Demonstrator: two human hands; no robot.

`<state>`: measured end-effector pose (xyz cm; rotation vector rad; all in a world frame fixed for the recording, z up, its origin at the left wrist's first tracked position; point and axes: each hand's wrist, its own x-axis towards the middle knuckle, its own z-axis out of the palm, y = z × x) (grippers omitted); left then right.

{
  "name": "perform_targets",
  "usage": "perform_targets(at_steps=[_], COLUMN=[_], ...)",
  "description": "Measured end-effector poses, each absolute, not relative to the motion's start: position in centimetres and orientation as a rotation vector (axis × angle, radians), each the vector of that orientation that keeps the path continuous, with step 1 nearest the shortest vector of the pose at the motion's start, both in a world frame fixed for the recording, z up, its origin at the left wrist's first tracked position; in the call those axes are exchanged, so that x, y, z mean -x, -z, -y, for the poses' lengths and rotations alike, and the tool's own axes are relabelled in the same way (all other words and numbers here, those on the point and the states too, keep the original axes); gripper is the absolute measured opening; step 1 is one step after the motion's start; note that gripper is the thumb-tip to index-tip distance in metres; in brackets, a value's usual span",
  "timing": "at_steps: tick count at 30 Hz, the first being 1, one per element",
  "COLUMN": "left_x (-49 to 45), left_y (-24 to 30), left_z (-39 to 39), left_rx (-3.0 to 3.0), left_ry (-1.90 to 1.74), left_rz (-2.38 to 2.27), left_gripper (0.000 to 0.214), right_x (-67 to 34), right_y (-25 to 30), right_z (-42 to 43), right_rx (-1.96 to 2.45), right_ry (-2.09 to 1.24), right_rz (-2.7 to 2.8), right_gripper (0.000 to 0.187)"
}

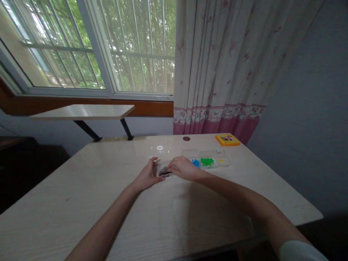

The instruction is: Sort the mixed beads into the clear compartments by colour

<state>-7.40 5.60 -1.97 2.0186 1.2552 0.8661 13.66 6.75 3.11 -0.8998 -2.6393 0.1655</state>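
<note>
My left hand [146,176] is curved round the left end of a small clear plastic box [160,174], thumb along the near side and fingers at the far side. Dark, flat pieces [164,173] lie in that box. Over its right part is my right hand [182,168], its fingers pinched together at the dark pieces; what lies between the fingertips is too small to make out. Just right of this hand, clear compartments contain small blue pieces [195,163], small green pieces [207,162] and a few yellow pieces [221,160].
A yellow-orange flat case [227,139] lies at the pale wooden desk's [95,181] far right corner. Behind the compartments is a clear lid [202,153]. At the back left stands a raised shelf [89,111] on black legs. A curtain [217,72] hangs behind the desk.
</note>
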Motion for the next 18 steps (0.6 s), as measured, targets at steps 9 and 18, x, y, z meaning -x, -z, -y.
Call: perform_targets(at_steps=[9,18], left_x=[8.2,8.6], left_y=[2.5,1.6], left_z=[-6.1,-5.7], left_rx=[-2.083,-2.007], left_ry=[-0.838,-0.782], left_rz=[-1.162,-1.068], left_gripper=[0.084,0.089], right_x=[-13.5,-11.2], right_y=[-1.9,-3.3], right_z=[-6.5,-7.8], right_rx=[0.905,0.898], right_ry=[-0.102,-0.012], right_rz=[2.711,2.826], right_gripper=[0.013,0.041])
